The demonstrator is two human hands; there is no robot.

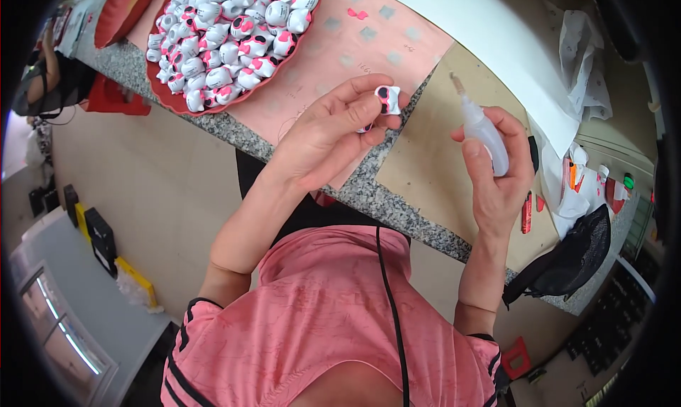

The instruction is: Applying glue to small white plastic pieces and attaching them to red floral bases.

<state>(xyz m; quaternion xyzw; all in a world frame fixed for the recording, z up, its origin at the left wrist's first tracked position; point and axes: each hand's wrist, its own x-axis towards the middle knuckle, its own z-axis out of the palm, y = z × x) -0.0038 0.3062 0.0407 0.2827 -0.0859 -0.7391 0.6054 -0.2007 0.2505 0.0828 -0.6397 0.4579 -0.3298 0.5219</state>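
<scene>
Between the thumb and fingers of my left hand (330, 127) is a small white figurine head (389, 101) with pink and black markings. Part of another such piece shows lower down, against the fingers of the same hand. My right hand (500, 166) is closed around a translucent squeeze bottle (484, 134) with a narrow tip. The tip points up and to the left, apart from the figurine head. Both hands are raised over the front part of the table.
A red scalloped tray (150, 77) heaped with similar figurine heads stands at the far left. Pink paper (305, 74) and a brown board (425, 159) cover the granite tabletop (397, 198). At the right lie a black mesh bag (567, 265) and a red tube (526, 214).
</scene>
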